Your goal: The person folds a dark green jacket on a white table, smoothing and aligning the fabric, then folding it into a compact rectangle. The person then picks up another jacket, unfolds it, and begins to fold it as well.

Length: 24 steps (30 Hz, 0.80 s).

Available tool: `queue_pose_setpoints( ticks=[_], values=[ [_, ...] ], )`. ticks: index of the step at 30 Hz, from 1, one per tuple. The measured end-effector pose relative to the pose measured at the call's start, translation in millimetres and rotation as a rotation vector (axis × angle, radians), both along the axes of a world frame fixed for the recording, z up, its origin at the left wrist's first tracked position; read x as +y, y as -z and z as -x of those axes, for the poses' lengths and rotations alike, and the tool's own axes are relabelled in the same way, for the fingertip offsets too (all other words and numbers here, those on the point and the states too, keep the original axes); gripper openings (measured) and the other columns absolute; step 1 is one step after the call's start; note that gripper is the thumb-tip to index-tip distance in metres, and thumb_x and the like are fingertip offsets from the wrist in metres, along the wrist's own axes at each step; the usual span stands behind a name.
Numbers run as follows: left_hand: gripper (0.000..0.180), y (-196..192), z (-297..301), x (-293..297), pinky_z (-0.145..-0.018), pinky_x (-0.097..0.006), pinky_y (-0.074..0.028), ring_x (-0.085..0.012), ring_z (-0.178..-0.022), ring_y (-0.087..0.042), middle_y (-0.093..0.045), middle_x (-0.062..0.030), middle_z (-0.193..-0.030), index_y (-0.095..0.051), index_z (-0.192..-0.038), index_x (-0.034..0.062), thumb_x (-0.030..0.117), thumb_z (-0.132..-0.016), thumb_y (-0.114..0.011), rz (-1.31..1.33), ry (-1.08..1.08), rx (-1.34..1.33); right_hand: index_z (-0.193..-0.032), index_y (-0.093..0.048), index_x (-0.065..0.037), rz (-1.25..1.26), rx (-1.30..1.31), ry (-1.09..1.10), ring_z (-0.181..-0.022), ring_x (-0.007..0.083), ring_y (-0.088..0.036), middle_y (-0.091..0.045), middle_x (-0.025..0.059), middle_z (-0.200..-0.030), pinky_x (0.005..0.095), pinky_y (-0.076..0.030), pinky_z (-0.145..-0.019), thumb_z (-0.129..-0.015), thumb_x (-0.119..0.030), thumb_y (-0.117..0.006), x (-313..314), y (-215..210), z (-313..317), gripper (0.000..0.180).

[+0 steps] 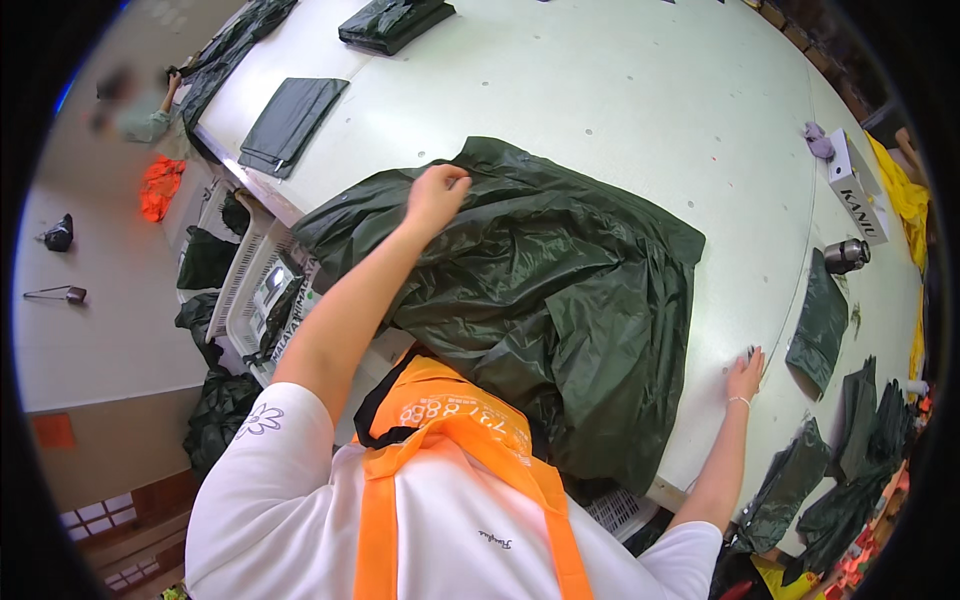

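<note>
A large piece of shiny dark green waterproof fabric (560, 270) lies crumpled over the near edge of the white table (640, 120), its lower part hanging in front of me. My left hand (438, 198) rests near its far left edge, fingers curled in with a bit of the fabric apparently between them. Away from the fabric, my right hand (744, 378) reaches to the tabletop on the right. A small dark thing (751, 352) shows at its fingertips, too small to name.
Folded dark green pieces (293, 125) and a thicker stack (395, 24) lie at the far left. A metal flask (847, 256), a white box (858, 190) and another green piece (819, 325) stand or lie at right. White baskets (262, 285) sit below the left edge; a person (145, 120) works beyond.
</note>
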<state>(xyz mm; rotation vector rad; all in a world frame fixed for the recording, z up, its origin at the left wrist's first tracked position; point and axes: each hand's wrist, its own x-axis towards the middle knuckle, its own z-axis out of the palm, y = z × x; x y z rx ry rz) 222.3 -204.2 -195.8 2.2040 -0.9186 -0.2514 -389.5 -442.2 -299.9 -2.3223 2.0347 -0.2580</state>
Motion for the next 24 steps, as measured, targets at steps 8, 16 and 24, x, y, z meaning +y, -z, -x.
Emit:
queue_pose_setpoints(
  ticks=[8,16,24],
  values=[
    [0.036,39,-77,3,-0.09,-0.038,-0.045,-0.0313,-0.105,-0.057,-0.062,-0.0138,-0.112,-0.063,-0.111,0.0066,0.02,-0.078,-0.064,-0.13,0.04,-0.063,-0.109,-0.059,-0.002,0.022,-0.099,0.012,-0.101,0.031,-0.052,-0.053,0.0132,-0.111,0.0389,-0.044,-0.089,-0.086,-0.005,-0.056,-7,5,30,0.023],
    [0.022,40,-107,-25,-0.071,-0.029,-0.048,-0.0181,-0.072,-0.062,-0.068,-0.0086,-0.084,-0.068,-0.096,0.0029,0.021,-0.084,-0.063,0.0,0.233,0.245,-0.104,-0.051,0.0,0.02,-0.476,0.305,-0.071,0.0225,-0.061,-0.059,0.0123,-0.084,0.0345,-0.053,-0.068,-0.094,-0.015,-0.05,27,-31,-20,0.019],
    [0.015,-7,-121,-38,-0.069,-0.024,-0.046,-0.0078,-0.074,-0.056,-0.064,-0.0002,-0.082,-0.062,-0.094,0.0017,0.016,-0.091,-0.057,0.177,0.248,1.178,-0.113,-0.049,-0.004,-0.286,-1.021,-0.186,-0.064,0.0115,-0.056,-0.062,0.0079,-0.085,0.0244,-0.047,-0.058,-0.094,-0.014,-0.051,104,-139,-380,0.022]
  ],
)
